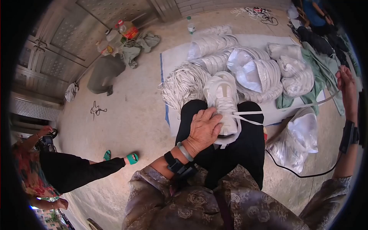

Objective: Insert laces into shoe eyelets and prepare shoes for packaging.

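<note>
A white lace-up sneaker (pixel 221 96) rests on my lap, between my knees, with its toe pointing away from me. My left hand (pixel 206 124) grips it from the left, fingers bent over the tongue and lacing. Far out to the right, my right hand (pixel 346 78) is raised and closed on a flat white shoelace (pixel 285 110). This lace runs taut from the sneaker's upper eyelets to my fingers. A second lace end hangs loose over my right thigh. The underside of the sneaker is hidden.
Beyond my knees, a white sheet (pixel 174 53) bears a heap of white laces (pixel 184 85) and bundled white shoe parts (pixel 260 73). A plastic bag (pixel 297 140) and black cable lie at right. Bottles (pixel 126 30) stand far left. Another person (pixel 65 170) is at left, another far right.
</note>
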`<move>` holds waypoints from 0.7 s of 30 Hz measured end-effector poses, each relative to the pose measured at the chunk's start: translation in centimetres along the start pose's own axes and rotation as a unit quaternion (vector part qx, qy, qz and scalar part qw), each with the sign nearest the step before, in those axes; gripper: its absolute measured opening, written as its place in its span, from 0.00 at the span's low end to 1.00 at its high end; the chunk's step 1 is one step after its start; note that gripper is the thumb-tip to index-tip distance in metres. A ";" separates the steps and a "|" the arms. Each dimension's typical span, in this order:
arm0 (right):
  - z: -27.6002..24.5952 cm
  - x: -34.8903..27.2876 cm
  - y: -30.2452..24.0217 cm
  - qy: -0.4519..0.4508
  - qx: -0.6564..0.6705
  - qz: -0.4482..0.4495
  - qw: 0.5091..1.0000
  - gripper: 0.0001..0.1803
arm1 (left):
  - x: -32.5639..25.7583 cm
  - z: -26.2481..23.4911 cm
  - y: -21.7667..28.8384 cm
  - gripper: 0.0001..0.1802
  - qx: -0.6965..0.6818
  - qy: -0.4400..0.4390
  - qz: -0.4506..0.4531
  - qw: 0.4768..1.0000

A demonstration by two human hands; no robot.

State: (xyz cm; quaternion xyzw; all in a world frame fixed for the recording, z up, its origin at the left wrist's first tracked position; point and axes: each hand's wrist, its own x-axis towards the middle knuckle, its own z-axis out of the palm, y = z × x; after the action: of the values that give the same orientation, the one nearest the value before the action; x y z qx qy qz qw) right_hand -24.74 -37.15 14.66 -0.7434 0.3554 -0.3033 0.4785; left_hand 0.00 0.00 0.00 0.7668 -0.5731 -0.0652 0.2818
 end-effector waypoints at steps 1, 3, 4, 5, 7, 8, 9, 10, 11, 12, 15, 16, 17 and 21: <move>1.2 -0.4 -1.3 0.026 -0.015 0.022 0.999 0.07 | -0.1 0.0 -0.1 0.19 0.006 0.016 0.002 1.000; 6.7 -4.6 0.3 -0.098 0.020 0.004 0.995 0.07 | -0.2 0.5 0.1 0.17 0.004 0.031 0.001 1.000; 9.4 -6.1 0.9 -0.148 0.055 0.034 0.987 0.05 | -0.1 0.6 -0.1 0.17 0.004 0.045 0.009 0.999; 12.3 -7.8 1.7 -0.176 0.094 0.051 0.979 0.03 | -0.1 0.6 -0.3 0.17 0.006 0.057 0.016 0.998; 17.8 -10.5 3.0 -0.197 0.128 0.046 0.971 0.01 | -0.1 0.7 -0.2 0.18 0.007 0.058 0.019 0.998; 19.8 -11.4 3.4 -0.209 0.117 -0.003 0.971 0.03 | -0.1 0.7 -0.2 0.18 0.011 0.060 0.021 0.998; 21.5 -12.2 3.7 -0.211 0.088 -0.033 0.973 0.04 | 0.0 0.8 -0.1 0.18 0.009 0.058 0.023 0.998; 22.9 -12.8 4.0 -0.183 0.028 -0.128 0.974 0.06 | 0.1 0.9 0.0 0.19 0.014 0.060 0.026 0.998; 24.1 -13.2 4.2 -0.147 -0.032 -0.209 0.966 0.09 | 0.1 0.9 0.1 0.19 0.022 0.061 0.026 0.998; 25.0 -13.4 4.3 -0.141 -0.066 -0.243 0.957 0.09 | 0.2 0.9 0.1 0.19 0.020 0.061 0.029 0.998; 26.6 -13.8 4.6 -0.102 -0.174 -0.283 0.938 0.07 | 0.3 0.9 0.0 0.19 0.028 0.068 0.032 0.997; 26.8 -13.8 4.6 -0.103 -0.186 -0.279 0.937 0.07 | 0.3 0.9 0.1 0.19 0.027 0.070 0.034 0.997; 26.7 -13.8 4.5 -0.107 -0.191 -0.280 0.935 0.07 | 0.3 0.9 0.1 0.18 0.027 0.073 0.036 0.996; 26.7 -13.9 4.2 -0.099 -0.279 -0.332 0.896 0.06 | 0.3 0.9 -0.1 0.18 0.022 0.071 0.037 0.997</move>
State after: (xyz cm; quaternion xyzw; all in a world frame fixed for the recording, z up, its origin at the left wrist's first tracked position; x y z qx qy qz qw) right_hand -12.45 -13.75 -0.31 -0.9473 0.1088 -0.2576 0.1563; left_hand -0.21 -0.57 -0.79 0.7537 -0.5808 0.0125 0.3074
